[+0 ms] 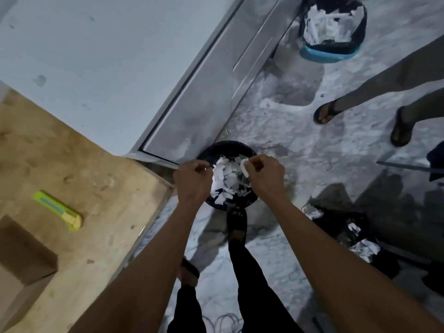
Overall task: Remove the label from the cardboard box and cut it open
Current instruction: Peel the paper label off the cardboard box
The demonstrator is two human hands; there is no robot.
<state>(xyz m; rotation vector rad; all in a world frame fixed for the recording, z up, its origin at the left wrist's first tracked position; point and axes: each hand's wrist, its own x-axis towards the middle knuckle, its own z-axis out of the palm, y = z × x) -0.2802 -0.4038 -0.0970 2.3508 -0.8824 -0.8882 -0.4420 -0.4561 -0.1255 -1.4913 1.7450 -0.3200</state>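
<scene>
Two hands: left hand (192, 181), right hand (264, 175), both over near bin. One cardboard box (22, 251), near left on worktop (101, 179). One green box cutter (58, 210) on worktop. Two round bins of paper scraps: near bin (209, 152), far bin (332, 52) far right. One torn label piece (244, 168) at right hand.

Brown cardboard box (22, 251) at lower left of the frame on the desk, closed, plain top, white label scrap (244, 167) pinched at centre frame

Utility knife (58, 210): lime green, pale yellow tip. Cardboard box (22, 251): brown. Bin (228, 175): black, white paper scraps. Far bin (332, 30): blue base.
</scene>
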